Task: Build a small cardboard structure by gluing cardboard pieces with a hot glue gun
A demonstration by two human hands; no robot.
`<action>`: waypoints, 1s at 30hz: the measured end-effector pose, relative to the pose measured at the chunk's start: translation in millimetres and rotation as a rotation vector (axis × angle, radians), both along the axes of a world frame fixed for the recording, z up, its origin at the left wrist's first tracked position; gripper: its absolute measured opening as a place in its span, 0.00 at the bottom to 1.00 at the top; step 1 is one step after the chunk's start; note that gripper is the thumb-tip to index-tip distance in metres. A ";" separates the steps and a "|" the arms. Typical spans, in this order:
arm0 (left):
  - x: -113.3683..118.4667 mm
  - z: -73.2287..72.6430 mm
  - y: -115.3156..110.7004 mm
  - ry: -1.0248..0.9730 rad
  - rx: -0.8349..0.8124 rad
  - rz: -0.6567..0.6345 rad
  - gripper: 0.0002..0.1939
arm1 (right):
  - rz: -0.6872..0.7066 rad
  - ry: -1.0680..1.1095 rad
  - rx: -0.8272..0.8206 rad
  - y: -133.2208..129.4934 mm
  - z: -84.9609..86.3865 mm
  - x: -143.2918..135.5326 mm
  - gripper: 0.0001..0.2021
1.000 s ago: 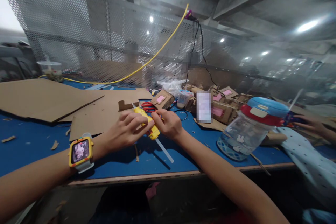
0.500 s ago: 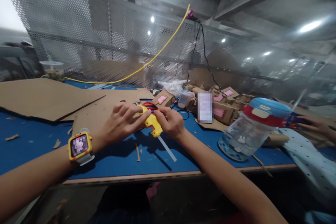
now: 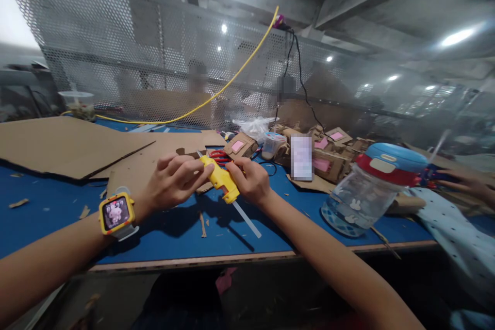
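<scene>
- Before us spreads the blue tabletop [image 3: 166, 247], with a large cardboard sheet [image 3: 58, 139] at far left.
- On the right stands a clear bottle [image 3: 359, 196], well apart from our work.
- Our right hand [image 3: 251, 183] is closed narrow, holding the yellow glue gun [image 3: 222, 178]; our left hand [image 3: 176, 180] is half curled, thumb at the gun's front, and we cannot tell whether it grips.
- We judge burnt fingertips the main risk: the left ones sit just beside the front end, which may be hot. A loose right hold could also let the gun twist or drop.
- The gun sits between our hands, above the tabletop, tilted, its body smooth and bright.
- A translucent glue stick [image 3: 247, 220] juts straight from its rear, toward near right.
- Its slim tip [image 3: 199, 153] points far left.
</scene>
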State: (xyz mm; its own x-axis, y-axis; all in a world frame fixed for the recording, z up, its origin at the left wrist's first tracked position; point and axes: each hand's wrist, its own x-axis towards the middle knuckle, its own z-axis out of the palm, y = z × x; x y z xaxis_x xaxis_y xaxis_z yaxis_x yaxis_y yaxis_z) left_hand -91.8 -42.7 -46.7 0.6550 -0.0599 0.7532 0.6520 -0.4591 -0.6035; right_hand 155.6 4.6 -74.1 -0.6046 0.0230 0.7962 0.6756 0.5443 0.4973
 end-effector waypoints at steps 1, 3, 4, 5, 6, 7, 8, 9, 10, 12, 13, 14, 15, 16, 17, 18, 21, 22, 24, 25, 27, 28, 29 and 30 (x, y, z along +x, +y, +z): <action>-0.2 0.1 0.2 -0.007 0.023 -0.007 0.24 | 0.002 0.001 0.006 0.2 -0.1 0.0 0.14; -0.8 -0.8 1.4 -0.013 0.052 -0.025 0.17 | 0.007 0.004 0.015 0.6 -0.1 0.6 0.14; -1.3 -1.6 2.1 -0.012 0.059 -0.035 0.16 | 0.009 0.003 0.015 0.9 -0.1 1.2 0.14; -1.9 -2.3 2.6 -0.011 0.058 -0.042 0.16 | 0.009 0.000 0.008 1.3 -0.1 1.9 0.14; -2.5 -3.0 3.0 -0.012 0.050 -0.041 0.17 | 0.006 -0.001 -0.002 1.7 -0.1 2.7 0.14; -3.0 -3.4 3.1 -0.015 0.045 -0.036 0.19 | 0.003 -0.003 -0.014 2.1 -0.1 3.5 0.13; -3.4 -3.7 3.1 -0.015 0.037 -0.023 0.22 | -0.001 -0.006 -0.025 2.4 -0.1 4.1 0.13; -3.4 -3.7 2.9 -0.006 0.021 -0.004 0.24 | -0.002 -0.011 -0.032 2.6 -0.2 4.5 0.12; -3.0 -3.5 2.6 0.013 0.003 0.016 0.26 | -0.001 -0.018 -0.036 2.7 -0.3 4.7 0.12; -1.1 -2.8 2.2 0.065 -0.029 0.048 0.26 | 0.005 -0.037 -0.032 2.7 -0.6 4.4 0.12; 0.4 -2.4 2.3 0.088 -0.041 0.054 0.25 | 0.005 -0.047 -0.029 2.7 -0.7 3.9 0.13; 2.1 -2.0 2.4 0.100 -0.052 0.057 0.24 | 0.004 -0.052 -0.026 2.6 -0.7 3.4 0.13; 3.7 -1.8 2.8 0.105 -0.063 0.055 0.23 | 0.003 -0.058 -0.023 2.6 -0.6 2.9 0.13; 5.1 -1.6 3.3 0.108 -0.077 0.053 0.21 | 0.005 -0.069 -0.019 2.6 -0.3 2.3 0.13; 6.2 -1.5 3.8 0.110 -0.091 0.050 0.21 | 0.010 -0.087 -0.012 2.7 0.0 1.8 0.13; 7.0 -1.3 4.2 0.110 -0.099 0.046 0.20 | 0.015 -0.106 0.003 2.7 0.5 1.4 0.12; 7.3 -0.1 3.4 0.089 -0.050 0.035 0.16 | 0.011 -0.125 0.072 2.3 2.6 0.1 0.12; 7.1 0.7 2.1 0.075 -0.021 0.031 0.14 | 0.003 -0.114 0.092 1.8 3.4 -0.4 0.12; 6.7 3.0 -1.8 0.047 0.023 0.022 0.11 | -0.005 -0.085 0.116 0.3 4.9 -1.6 0.14; 6.5 4.2 -4.1 0.034 0.031 0.020 0.11 | -0.003 -0.075 0.123 -0.7 5.5 -2.2 0.15; 6.2 6.1 -8.0 0.011 0.036 0.013 0.11 | 0.002 -0.056 0.139 -2.7 6.6 -3.5 0.16; 5.8 6.6 -9.1 0.000 0.042 0.007 0.11 | 0.004 -0.048 0.145 -3.6 7.0 -4.1 0.16; 5.4 6.6 -9.4 -0.009 0.051 -0.002 0.11 | 0.005 -0.039 0.148 -4.4 7.4 -4.6 0.17; 4.9 6.1 -8.7 -0.011 0.055 -0.008 0.12 | 0.006 -0.029 0.150 -4.9 7.8 -5.0 0.17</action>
State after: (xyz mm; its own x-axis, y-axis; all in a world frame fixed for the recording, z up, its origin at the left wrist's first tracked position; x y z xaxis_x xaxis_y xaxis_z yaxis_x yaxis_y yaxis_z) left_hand -86.8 -51.5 -40.6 0.6462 -0.1065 0.7557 0.6551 -0.4306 -0.6209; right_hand 150.7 -0.3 -66.3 -0.6274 -0.0990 0.7723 0.6564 0.4663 0.5930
